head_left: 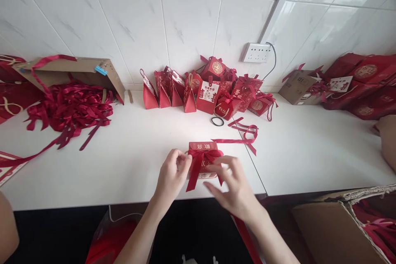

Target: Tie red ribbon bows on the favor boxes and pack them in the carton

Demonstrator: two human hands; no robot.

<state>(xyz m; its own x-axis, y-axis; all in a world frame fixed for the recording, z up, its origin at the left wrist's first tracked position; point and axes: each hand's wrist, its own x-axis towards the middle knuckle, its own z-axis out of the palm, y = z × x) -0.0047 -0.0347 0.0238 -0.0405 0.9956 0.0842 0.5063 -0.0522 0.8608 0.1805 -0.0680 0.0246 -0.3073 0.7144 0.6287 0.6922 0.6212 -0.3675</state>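
A small red gift box (202, 145) with gold lettering lies on the white table in front of me. Across its top sits a dark red ribbon bow (198, 161), its tails hanging over the near side. At the bow's left loop, my left hand (175, 169) has thumb and forefinger pinched together on the ribbon. My right hand (230, 183) is on the right side of the box, its thumb and fingers apart, the fingertips near the right loop. Part of that loop is hidden behind those fingers.
Loose ribbon pieces (247, 132) and a black ring (217, 121) lie behind the box. Several red gift boxes (207, 97) stand along the wall. Left is a ribbon heap (74, 107) spilling from a cardboard box (114, 76); right, another person's arm (388, 142) and an open carton (331, 231).
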